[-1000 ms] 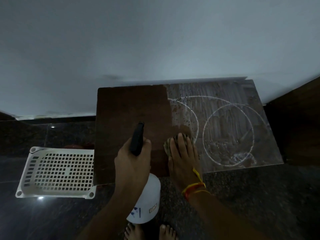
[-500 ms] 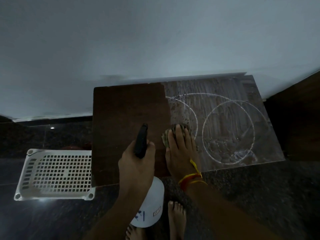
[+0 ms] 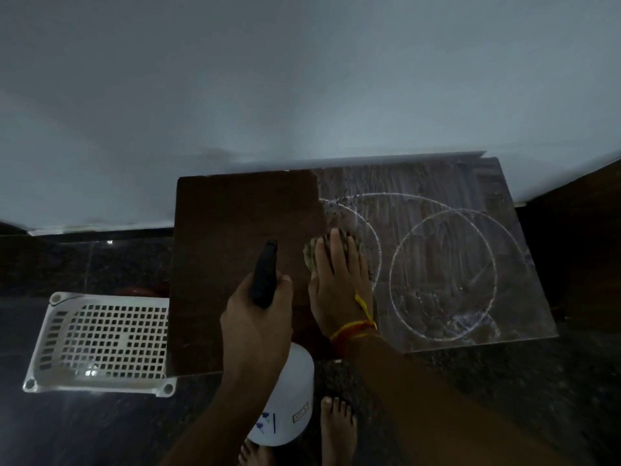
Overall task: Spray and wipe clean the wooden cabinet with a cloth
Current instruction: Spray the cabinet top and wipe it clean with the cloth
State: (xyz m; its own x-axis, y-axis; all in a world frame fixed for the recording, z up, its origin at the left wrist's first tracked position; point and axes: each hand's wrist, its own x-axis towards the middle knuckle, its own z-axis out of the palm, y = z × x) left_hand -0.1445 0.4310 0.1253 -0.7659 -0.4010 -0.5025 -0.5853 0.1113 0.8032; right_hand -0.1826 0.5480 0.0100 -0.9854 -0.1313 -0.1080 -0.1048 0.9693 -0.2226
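cabinet top (image 3: pixel 242 223): being wiped; against the wall, left half dark and clean, right half dusty with ring marks (image 3: pixel 443 277).
right hand (image 3: pixel 339 280): fingers being held straight, pressing the cloth (image 3: pixel 311 252) flat at the clean/dusty boundary.
left hand (image 3: pixel 258 317): fingers being kept wrapped round the spray bottle (image 3: pixel 285 408), black nozzle (image 3: pixel 265 274) aimed over the top.
step: wiping judged in hand, roughly half done.
next: cloth to be pushed rightward across the rings; a fresh spray there is likely needed.
beside: white basket (image 3: pixel 100 341) on the floor, left.

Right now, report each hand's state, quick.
Left hand: grips the spray bottle by its black trigger head.
Right hand: open, fingers flat, pressing the cloth on the wooden cabinet.
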